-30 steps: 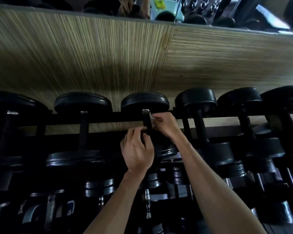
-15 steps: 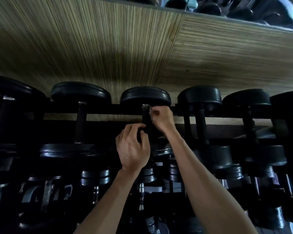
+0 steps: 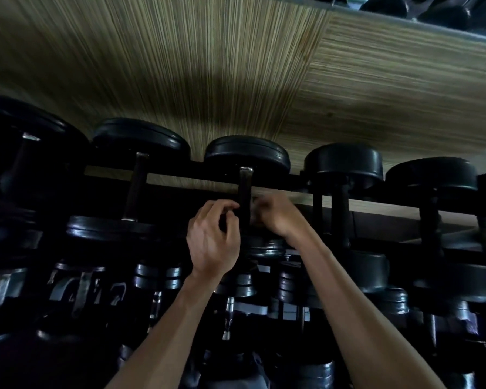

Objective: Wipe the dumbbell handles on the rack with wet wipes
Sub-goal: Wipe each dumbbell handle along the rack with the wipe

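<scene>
Hands are meeting on one handle of the rack's top row.

Your left hand (image 3: 211, 242) is curling its fingers beside the middle dumbbell's handle (image 3: 245, 192); your right hand (image 3: 278, 217) is blurred against its other side, so I cannot tell what it is holding, and no wipe is showing. Judging from this, you are mid-wipe: keep wrapping the bar fully and working from the far weight head (image 3: 246, 154) toward you along the rack (image 3: 298, 179).
</scene>
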`<state>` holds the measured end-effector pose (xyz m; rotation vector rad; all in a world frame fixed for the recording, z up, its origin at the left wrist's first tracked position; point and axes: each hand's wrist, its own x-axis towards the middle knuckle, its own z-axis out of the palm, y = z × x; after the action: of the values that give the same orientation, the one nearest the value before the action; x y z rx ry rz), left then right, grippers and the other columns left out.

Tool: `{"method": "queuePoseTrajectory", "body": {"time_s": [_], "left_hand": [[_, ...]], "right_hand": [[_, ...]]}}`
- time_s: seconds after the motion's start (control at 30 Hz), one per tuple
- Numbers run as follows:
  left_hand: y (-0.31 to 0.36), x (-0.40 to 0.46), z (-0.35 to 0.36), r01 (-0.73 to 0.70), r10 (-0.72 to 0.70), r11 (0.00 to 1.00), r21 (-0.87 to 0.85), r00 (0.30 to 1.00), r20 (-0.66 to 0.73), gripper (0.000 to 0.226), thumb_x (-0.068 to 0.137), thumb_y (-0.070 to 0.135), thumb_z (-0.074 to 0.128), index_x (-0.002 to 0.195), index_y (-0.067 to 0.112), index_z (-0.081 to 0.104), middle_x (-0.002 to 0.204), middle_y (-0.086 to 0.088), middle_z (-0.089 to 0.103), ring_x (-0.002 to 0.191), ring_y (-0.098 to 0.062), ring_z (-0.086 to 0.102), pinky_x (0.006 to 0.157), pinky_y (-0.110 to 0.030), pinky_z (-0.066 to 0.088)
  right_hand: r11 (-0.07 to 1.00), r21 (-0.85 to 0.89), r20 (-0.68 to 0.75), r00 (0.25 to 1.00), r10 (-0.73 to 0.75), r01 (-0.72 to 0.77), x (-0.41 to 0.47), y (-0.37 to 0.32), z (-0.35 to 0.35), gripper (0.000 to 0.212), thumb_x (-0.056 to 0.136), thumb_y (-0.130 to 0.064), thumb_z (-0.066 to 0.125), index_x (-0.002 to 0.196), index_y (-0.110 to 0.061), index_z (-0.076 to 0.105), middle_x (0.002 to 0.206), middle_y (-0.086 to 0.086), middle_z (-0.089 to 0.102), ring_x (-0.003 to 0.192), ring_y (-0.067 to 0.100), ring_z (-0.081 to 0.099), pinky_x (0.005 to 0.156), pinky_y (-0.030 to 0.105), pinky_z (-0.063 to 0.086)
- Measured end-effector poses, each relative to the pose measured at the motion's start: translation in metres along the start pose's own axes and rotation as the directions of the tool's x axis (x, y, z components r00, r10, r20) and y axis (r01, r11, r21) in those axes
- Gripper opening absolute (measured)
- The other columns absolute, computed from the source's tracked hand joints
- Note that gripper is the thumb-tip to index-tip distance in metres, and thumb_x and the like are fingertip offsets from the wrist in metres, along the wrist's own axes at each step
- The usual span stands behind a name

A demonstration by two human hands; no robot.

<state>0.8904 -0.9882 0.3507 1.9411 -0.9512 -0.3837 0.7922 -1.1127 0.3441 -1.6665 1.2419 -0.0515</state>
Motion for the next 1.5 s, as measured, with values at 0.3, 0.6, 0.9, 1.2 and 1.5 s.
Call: {"method": "queuePoseTrajectory", "body": {"time_s": [0.3,0.6,0.9,1.2,1.5], "left_hand": [[0.001,-0.001,0.000,0.022,-0.022,1.000,-0.006,1.000,0.007,0.035,0.088,0.034,0.040,0.103,0.023,0.069,0.096,0.015,0.066,0.086,-0.006,0.063,0.075,-0.046,0.056],[0.002,-0.001,0.001,0.050,-0.050,0.999,0.001,0.999,0.006,0.036,0.088,0.037,0.039,0.103,0.024,0.069,0.097,0.016,0.066,0.088,-0.004,0.063,0.077,-0.045,0.056],[0.003,-0.002,0.001,0.045,-0.045,0.999,-0.005,0.999,-0.019,0.031,0.088,0.035,0.042,0.100,0.025,0.069,0.094,0.017,0.066,0.087,-0.003,0.063,0.076,-0.045,0.056],[0.001,-0.001,0.000,0.038,-0.038,0.999,-0.015,0.999,-0.005,0.032,0.088,0.034,0.041,0.101,0.025,0.068,0.093,0.016,0.065,0.084,-0.004,0.063,0.075,-0.047,0.056],[-0.002,0.000,0.001,0.016,-0.016,1.000,-0.011,1.000,0.008,0.033,0.089,0.034,0.040,0.101,0.023,0.069,0.093,0.014,0.067,0.084,-0.005,0.064,0.073,-0.045,0.056]], "right_hand": [[0.964,0.266,-0.153,0.988,0.035,0.007,0.019,-0.015,0.000,0.020,0.095,-0.008,0.059,0.085,-0.008,0.076,0.077,0.010,0.070,0.072,0.021,0.065,0.067,0.040,0.055],[0.982,0.186,-0.110,0.993,0.039,-0.018,0.014,-0.013,-0.002,0.025,0.097,-0.006,0.058,0.076,-0.005,0.071,0.068,0.005,0.065,0.065,0.018,0.062,0.059,0.029,0.048],[0.987,0.130,0.014,0.996,0.093,-0.094,0.010,0.005,0.001,0.025,0.092,-0.006,0.061,0.070,-0.012,0.071,0.072,0.010,0.070,0.073,0.031,0.070,0.079,0.049,0.061],[0.971,0.216,-0.045,0.992,0.117,-0.104,0.014,-0.009,-0.001,0.025,0.095,0.004,0.053,0.085,-0.005,0.073,0.078,0.010,0.069,0.075,0.025,0.066,0.068,0.038,0.056],[0.934,0.338,-0.099,0.982,0.159,-0.117,0.019,-0.022,0.004,0.029,0.095,0.005,0.052,0.080,-0.012,0.070,0.082,0.014,0.068,0.079,0.030,0.066,0.074,0.040,0.054]]}}
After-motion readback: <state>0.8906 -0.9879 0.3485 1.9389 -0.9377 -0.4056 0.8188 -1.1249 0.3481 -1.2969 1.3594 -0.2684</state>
